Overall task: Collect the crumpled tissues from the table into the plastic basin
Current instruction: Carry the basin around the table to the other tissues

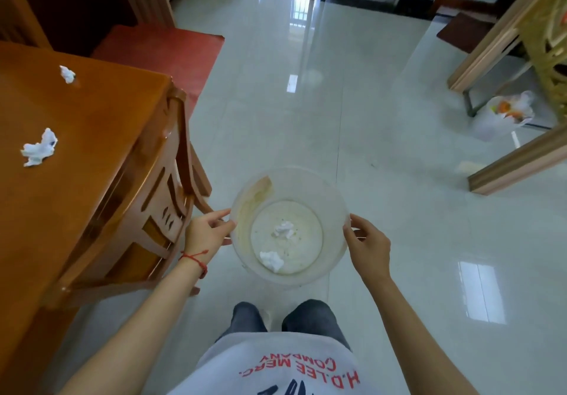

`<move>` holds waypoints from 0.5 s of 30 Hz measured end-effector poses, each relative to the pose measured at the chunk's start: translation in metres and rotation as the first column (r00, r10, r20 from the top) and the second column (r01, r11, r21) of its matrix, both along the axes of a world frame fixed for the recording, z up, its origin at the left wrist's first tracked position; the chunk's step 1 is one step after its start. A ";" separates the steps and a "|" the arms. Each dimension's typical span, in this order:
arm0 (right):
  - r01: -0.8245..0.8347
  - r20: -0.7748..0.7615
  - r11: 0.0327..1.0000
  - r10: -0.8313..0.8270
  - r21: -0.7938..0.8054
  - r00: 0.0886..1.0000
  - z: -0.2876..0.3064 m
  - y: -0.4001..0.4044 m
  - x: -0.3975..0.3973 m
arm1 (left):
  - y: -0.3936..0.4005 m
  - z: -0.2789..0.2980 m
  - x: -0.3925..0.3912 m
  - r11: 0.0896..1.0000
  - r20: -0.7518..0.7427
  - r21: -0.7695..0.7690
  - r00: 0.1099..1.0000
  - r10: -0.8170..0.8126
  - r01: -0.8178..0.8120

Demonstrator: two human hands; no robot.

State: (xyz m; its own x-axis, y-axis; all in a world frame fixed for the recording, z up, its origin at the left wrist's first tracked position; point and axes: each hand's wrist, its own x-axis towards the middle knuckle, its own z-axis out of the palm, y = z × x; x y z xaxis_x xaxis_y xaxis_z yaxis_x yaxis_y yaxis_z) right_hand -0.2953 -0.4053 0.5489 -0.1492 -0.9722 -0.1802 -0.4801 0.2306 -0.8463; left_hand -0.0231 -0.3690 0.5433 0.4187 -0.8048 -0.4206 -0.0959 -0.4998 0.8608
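Observation:
A clear round plastic basin (334,201) hangs in front of me over the tiled floor. My left hand (206,232) grips its left rim and my right hand (369,245) grips its right rim. Two crumpled white tissues lie inside it, one (284,229) near the middle and one (271,260) at the near side. On the orange wooden table (92,149) to my left lie two more crumpled tissues, a larger one (39,148) near the left edge of view and a small one (67,74) farther back.
A wooden chair (171,198) is tucked against the table's right edge, close to my left hand. A red mat (165,47) lies beyond the table. At the far right stand a wooden frame (503,47) and a plastic bag (506,112) of rubbish on the floor.

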 end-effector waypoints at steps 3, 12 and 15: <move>-0.016 0.007 1.000 0.016 0.000 1.000 0.000 -0.046 0.007 | -0.039 -0.002 0.006 1.000 0.021 0.002 0.999 0.030 -0.030; -0.147 0.060 0.989 0.147 -0.002 0.987 0.000 -0.205 0.022 | -0.155 -0.007 0.016 0.989 0.092 0.015 0.985 0.147 -0.149; -0.206 0.077 0.978 0.206 0.001 0.976 0.004 -0.258 0.028 | -0.193 -0.002 0.017 0.980 0.121 -0.004 0.972 0.199 -0.200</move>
